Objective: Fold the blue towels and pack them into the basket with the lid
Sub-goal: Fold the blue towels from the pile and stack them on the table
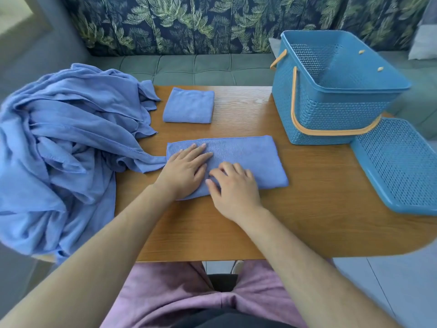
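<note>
A blue towel (pixel 250 157), folded into a long strip, lies across the middle of the wooden table (pixel 307 209). My left hand (pixel 186 169) rests flat on its left part with fingers straight. Beside it, my right hand (pixel 233 185) lies on the towel's near edge with fingers slightly bent; no grip on the cloth is visible. A smaller folded blue towel (pixel 189 105) lies farther back. The blue perforated basket (pixel 335 91) with orange handles stands open at the back right, nothing visible inside it. Its blue lid (pixel 402 166) lies flat to the right.
A large heap of unfolded blue cloth (pixel 66 143) covers the table's left end and hangs over the edge. Behind the table runs a green cushioned bench (pixel 201 67) with a leaf-patterned backrest. The table's near edge is by my lap.
</note>
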Tool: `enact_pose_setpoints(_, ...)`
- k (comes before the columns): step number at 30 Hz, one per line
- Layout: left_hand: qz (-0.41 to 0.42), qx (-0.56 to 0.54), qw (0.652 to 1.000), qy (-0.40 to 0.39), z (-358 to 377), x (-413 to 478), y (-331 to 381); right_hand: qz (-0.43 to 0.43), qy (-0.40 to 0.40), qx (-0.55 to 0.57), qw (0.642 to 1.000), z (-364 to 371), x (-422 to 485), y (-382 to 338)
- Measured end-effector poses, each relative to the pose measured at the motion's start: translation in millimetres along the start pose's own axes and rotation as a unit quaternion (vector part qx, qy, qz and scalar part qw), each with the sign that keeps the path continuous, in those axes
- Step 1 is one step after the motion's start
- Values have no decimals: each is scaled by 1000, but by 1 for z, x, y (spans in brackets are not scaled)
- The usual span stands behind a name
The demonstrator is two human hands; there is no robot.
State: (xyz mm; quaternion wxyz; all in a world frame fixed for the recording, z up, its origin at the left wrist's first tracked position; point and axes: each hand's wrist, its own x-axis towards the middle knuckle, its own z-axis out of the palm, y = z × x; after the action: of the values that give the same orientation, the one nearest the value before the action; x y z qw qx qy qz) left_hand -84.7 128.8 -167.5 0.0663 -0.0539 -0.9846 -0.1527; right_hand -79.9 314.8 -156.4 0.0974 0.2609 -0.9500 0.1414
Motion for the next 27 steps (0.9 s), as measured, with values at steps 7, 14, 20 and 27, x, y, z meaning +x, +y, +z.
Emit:
enact_pose_setpoints(7, 5, 23, 1000, 16, -14, -44, 32, 10, -10, 34, 999, -27, -21, 69)
enact_pose_setpoints(14, 139, -70, 987, 31, -16, -88, 46, -118, -49, 147, 981, -62, -76, 93)
enact_pose_setpoints(20, 192, -137, 972, -13, -26, -107, 24, -122, -76, 206, 968, -63, -101, 106)
enact_pose_setpoints(27, 195, -95, 975, 41, -19, -108, 29, -101, -17, 201, 974, -57, -113, 110)
